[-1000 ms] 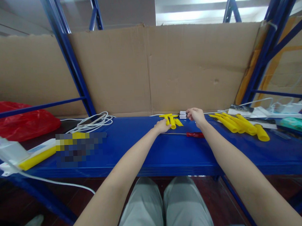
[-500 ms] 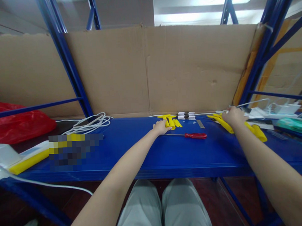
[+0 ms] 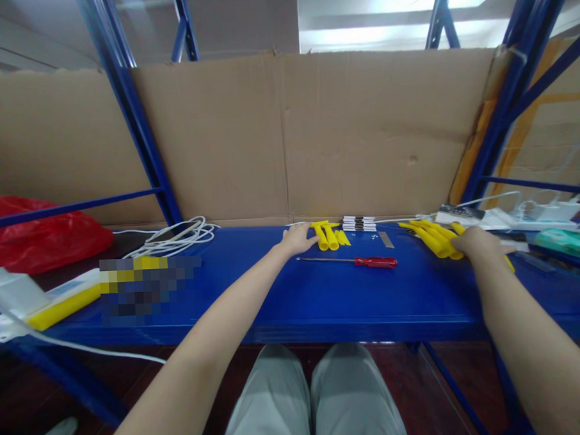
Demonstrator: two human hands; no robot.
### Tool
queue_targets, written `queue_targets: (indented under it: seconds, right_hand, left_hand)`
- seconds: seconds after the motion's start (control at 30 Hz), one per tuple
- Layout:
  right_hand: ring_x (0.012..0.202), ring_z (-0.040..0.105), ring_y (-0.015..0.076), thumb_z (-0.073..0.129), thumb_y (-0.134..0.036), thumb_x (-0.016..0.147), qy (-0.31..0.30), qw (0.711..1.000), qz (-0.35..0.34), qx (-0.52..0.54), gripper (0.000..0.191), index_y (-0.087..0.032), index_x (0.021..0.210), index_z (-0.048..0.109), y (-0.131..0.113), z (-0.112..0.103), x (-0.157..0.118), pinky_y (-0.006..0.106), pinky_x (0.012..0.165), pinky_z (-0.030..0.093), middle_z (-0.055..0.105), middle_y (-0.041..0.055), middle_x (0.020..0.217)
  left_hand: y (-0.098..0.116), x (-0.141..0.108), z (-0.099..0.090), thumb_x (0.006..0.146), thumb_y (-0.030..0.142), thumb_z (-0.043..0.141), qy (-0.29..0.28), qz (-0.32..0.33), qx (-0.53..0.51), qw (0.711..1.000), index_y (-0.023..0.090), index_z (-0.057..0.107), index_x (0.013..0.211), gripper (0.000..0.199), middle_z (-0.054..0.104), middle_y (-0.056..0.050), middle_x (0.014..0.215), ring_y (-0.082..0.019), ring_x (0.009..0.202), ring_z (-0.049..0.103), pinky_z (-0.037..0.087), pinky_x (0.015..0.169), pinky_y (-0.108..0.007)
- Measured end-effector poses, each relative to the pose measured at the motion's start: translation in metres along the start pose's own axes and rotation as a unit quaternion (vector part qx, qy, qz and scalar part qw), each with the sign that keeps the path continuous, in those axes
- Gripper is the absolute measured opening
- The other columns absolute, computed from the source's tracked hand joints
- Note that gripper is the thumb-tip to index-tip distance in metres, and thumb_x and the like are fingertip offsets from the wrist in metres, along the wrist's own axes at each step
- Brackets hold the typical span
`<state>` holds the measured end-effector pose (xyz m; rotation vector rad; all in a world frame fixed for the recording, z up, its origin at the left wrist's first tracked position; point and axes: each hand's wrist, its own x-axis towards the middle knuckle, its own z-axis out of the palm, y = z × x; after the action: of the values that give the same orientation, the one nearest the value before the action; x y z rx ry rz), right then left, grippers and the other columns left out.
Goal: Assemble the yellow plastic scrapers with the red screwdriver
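My left hand [image 3: 300, 238] rests on the blue table with its fingers apart, just left of two yellow tube-shaped parts [image 3: 327, 237]. Small yellow pieces [image 3: 341, 238] lie right of those tubes. Over on the right, my right hand [image 3: 474, 240] is on a group of larger yellow parts [image 3: 432, 238]; its fingers are partly hidden, so I cannot make out its grip. Between my hands a red-handled screwdriver [image 3: 376, 262] lies flat, its tip to the left. Behind it are a stack of white-and-black pieces [image 3: 359, 223] and a small metal plate [image 3: 386, 239].
Coiled white cable [image 3: 189, 235], a power strip with yellow edge [image 3: 66, 307] and a red bag [image 3: 36, 235] are at the left. A cardboard wall [image 3: 286, 141] stands behind the blue table [image 3: 322, 299]. White adapters [image 3: 554, 211] and a green packet [image 3: 567, 240] sit far right.
My left hand has moved left off the two yellow tubes and opened. My right hand has shifted right and slightly down, uncovering more of the yellow parts.
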<state>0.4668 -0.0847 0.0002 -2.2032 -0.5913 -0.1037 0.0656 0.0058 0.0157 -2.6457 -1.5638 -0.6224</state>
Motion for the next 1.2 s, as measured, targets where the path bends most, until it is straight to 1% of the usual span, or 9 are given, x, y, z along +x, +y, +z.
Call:
queue_targets:
  seconds: [0.07, 0.17, 0.27, 0.37, 0.57, 0.67, 0.83, 1.03, 1.2]
  right_hand:
    - [0.107, 0.046, 0.0480, 0.062, -0.009, 0.042, 0.019, 1.000, -0.011, -0.005, 0.020, -0.022, 0.052, 0.049, -0.001, 0.001, 0.000, 0.068, 0.084, 0.024, 0.061, 0.0173, 0.085]
    - [0.104, 0.049, 0.0472, 0.064, -0.012, 0.044, 0.042, 0.999, -0.030, 0.005, 0.018, -0.022, 0.057, 0.055, -0.002, 0.002, -0.001, 0.069, 0.084, 0.022, 0.063, 0.0164, 0.085]
    - [0.108, 0.047, 0.0463, 0.066, -0.015, 0.049, 0.010, 0.999, -0.005, -0.031, 0.019, -0.021, 0.066, 0.060, -0.004, -0.001, -0.003, 0.068, 0.081, 0.026, 0.062, 0.0190, 0.091]
    - [0.112, 0.043, 0.0475, 0.067, -0.020, 0.054, -0.023, 0.998, 0.003, -0.061, 0.019, -0.020, 0.072, 0.061, -0.007, -0.005, -0.009, 0.067, 0.076, 0.031, 0.059, 0.0235, 0.097]
    - [0.112, 0.042, 0.0464, 0.067, -0.026, 0.055, -0.019, 0.999, 0.004, -0.037, 0.027, -0.020, 0.081, 0.064, -0.008, -0.005, -0.016, 0.066, 0.076, 0.032, 0.057, 0.0249, 0.104]
    - [0.113, 0.042, 0.0471, 0.067, -0.027, 0.054, 0.000, 1.000, 0.001, 0.011, 0.026, -0.022, 0.079, 0.063, -0.007, -0.001, -0.014, 0.067, 0.078, 0.030, 0.058, 0.0231, 0.103]
    - [0.113, 0.043, 0.0466, 0.066, -0.024, 0.055, 0.002, 1.000, -0.009, 0.021, 0.024, -0.022, 0.079, 0.063, -0.005, 0.002, -0.010, 0.066, 0.080, 0.030, 0.058, 0.0224, 0.104]
    - [0.114, 0.044, 0.0453, 0.066, -0.010, 0.053, -0.009, 0.999, 0.018, -0.040, 0.039, -0.023, 0.090, 0.066, -0.011, -0.004, -0.020, 0.064, 0.079, 0.033, 0.058, 0.0239, 0.111]
    - [0.110, 0.050, 0.0440, 0.061, -0.016, 0.065, -0.033, 0.991, -0.001, -0.131, 0.039, -0.017, 0.104, 0.065, -0.023, -0.016, -0.035, 0.064, 0.080, 0.035, 0.059, 0.0268, 0.111]
  left_hand:
    - [-0.015, -0.001, -0.006, 0.082, 0.040, 0.052, 0.042, -0.017, -0.020, 0.999, 0.021, 0.050, 0.124, 0.045, 0.060, -0.008, 0.120, -0.025, 0.115, 0.051, 0.040, 0.092, -0.039]
    - [-0.038, -0.006, -0.007, 0.084, 0.030, 0.051, 0.106, -0.040, -0.077, 0.991, 0.020, 0.053, 0.118, 0.036, 0.064, -0.006, 0.110, -0.019, 0.105, 0.057, 0.043, 0.089, -0.031]
    - [-0.055, -0.011, -0.002, 0.083, 0.022, 0.050, 0.149, -0.083, -0.127, 0.977, 0.016, 0.056, 0.114, 0.033, 0.067, -0.006, 0.100, -0.015, 0.092, 0.062, 0.046, 0.084, -0.025]
    - [-0.064, -0.017, 0.001, 0.080, 0.017, 0.050, 0.168, -0.114, -0.152, 0.967, 0.016, 0.058, 0.109, 0.030, 0.069, -0.004, 0.093, -0.014, 0.085, 0.063, 0.047, 0.080, -0.023]
    - [-0.061, -0.025, -0.003, 0.077, 0.013, 0.050, 0.173, -0.107, -0.147, 0.968, 0.017, 0.061, 0.107, 0.032, 0.069, -0.002, 0.090, -0.013, 0.082, 0.063, 0.048, 0.080, -0.022]
    - [-0.055, -0.028, -0.005, 0.078, 0.013, 0.049, 0.169, -0.095, -0.139, 0.971, 0.016, 0.062, 0.106, 0.032, 0.069, -0.003, 0.091, -0.013, 0.082, 0.063, 0.048, 0.080, -0.022]
    - [-0.053, -0.029, -0.005, 0.078, 0.012, 0.048, 0.170, -0.080, -0.131, 0.973, 0.016, 0.062, 0.106, 0.031, 0.069, -0.004, 0.094, -0.014, 0.081, 0.063, 0.048, 0.080, -0.022]
    - [-0.056, -0.027, -0.002, 0.078, 0.011, 0.048, 0.180, -0.065, -0.138, 0.972, 0.015, 0.063, 0.105, 0.031, 0.069, -0.004, 0.089, -0.014, 0.079, 0.063, 0.048, 0.078, -0.022]
    - [-0.057, -0.026, 0.000, 0.076, 0.009, 0.050, 0.192, -0.049, -0.143, 0.970, 0.013, 0.064, 0.102, 0.030, 0.069, -0.005, 0.084, -0.014, 0.075, 0.062, 0.048, 0.075, -0.023]
